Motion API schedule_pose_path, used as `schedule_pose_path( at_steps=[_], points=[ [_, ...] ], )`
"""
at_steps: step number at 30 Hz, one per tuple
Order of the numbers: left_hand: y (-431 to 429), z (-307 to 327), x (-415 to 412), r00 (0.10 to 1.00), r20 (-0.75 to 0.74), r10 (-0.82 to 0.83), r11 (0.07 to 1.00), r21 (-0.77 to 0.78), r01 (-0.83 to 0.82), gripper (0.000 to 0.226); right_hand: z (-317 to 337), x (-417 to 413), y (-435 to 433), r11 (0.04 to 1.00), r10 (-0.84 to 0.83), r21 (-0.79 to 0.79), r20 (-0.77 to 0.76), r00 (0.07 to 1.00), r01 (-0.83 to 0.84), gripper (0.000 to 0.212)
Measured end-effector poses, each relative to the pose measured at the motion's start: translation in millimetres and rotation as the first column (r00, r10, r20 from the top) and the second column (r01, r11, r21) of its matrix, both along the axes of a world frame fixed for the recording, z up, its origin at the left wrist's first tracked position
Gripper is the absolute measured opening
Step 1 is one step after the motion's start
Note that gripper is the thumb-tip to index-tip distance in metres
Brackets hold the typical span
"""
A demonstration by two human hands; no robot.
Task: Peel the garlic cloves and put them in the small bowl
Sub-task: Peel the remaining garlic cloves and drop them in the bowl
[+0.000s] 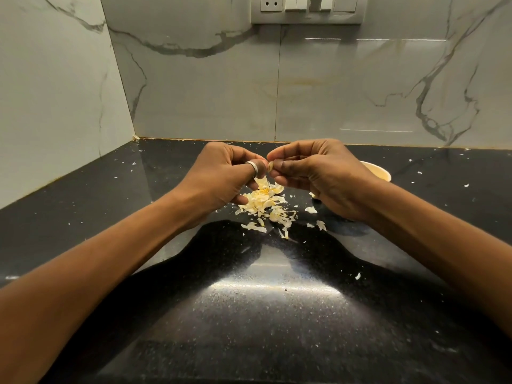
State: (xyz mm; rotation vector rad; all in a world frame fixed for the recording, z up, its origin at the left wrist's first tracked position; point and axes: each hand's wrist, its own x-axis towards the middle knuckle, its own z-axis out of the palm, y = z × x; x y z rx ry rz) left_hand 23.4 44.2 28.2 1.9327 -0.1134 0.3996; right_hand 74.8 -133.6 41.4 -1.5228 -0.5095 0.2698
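Note:
A small pale garlic clove (271, 165) is held up between both hands above the black counter. My left hand (221, 176), with a silver ring on the thumb, pinches it from the left. My right hand (318, 173) pinches it from the right with fingertips and thumb. Below them lies a heap of yellowish garlic peels (266, 203). The small cream bowl (378, 171) stands behind my right hand, mostly hidden by it; its contents cannot be seen.
The black speckled counter (263, 300) is dotted with stray peel flakes (357, 276). Marble-look walls close it off at the back (277, 92) and the left (50, 106). A switch and socket panel (307, 8) sits high on the back wall.

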Motion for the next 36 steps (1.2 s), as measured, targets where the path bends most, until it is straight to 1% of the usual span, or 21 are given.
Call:
schedule_pose_path(
  at_steps=[4,8,19,25,31,36],
  points=[
    [-0.2,-2.2,0.3,0.999,0.048,0.018,0.996,0.091,-0.023,0.008,-1.8,0.6,1.0,1.000,0.001,-0.013,0.021,1.000,-0.001,0.016],
    [0.0,-3.7,1.3,0.996,0.078,0.035,0.990,0.133,-0.045,0.005,-3.3,0.7,1.3,1.000,-0.005,-0.023,0.028,1.000,0.005,0.016],
    [2.2,-5.0,3.2,0.996,0.083,0.025,0.992,0.123,-0.035,0.007,-2.5,1.5,2.9,1.000,-0.011,0.010,0.001,1.000,0.011,0.018],
    [1.6,-3.9,1.7,0.998,0.057,0.001,0.993,0.114,-0.008,0.006,-6.4,0.7,2.6,0.996,-0.010,-0.084,0.137,0.991,0.022,0.024],
    [2.6,-4.3,3.0,0.991,0.134,-0.017,0.980,0.200,-0.010,0.004,-2.6,-0.8,1.0,1.000,-0.018,0.009,0.074,0.997,0.018,0.021],
    [5.4,-4.5,4.6,0.986,0.164,-0.027,0.974,0.226,-0.011,0.004,-2.0,-0.2,0.5,1.000,-0.016,-0.010,0.102,0.995,0.017,0.018]
  ],
)
